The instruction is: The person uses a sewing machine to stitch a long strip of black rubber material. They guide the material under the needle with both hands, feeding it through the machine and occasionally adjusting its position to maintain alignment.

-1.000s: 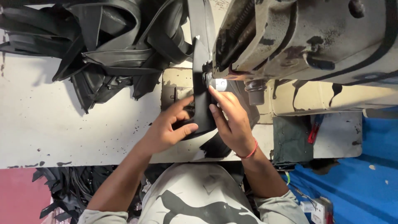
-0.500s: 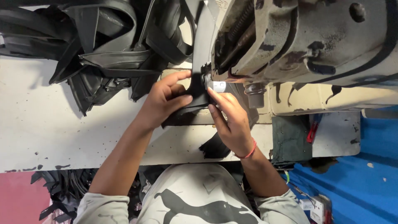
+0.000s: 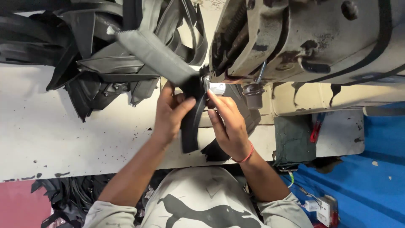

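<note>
Nearest, both hands work at the white surface point(image 3: 63, 139): the left hand point(image 3: 171, 112) has its grip closed around a black strap point(image 3: 192, 120), and the right hand point(image 3: 228, 124) pinches its edge. Beyond them, the strap runs under the sewing machine point(image 3: 303, 38), with a heap of black pieces point(image 3: 97, 55) behind.

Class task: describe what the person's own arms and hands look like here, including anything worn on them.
Both forearms are bare. Short light-grey sleeves end near the elbows. The right hand has a thin red band at the wrist. The left hand wears nothing; no gloves.
</note>
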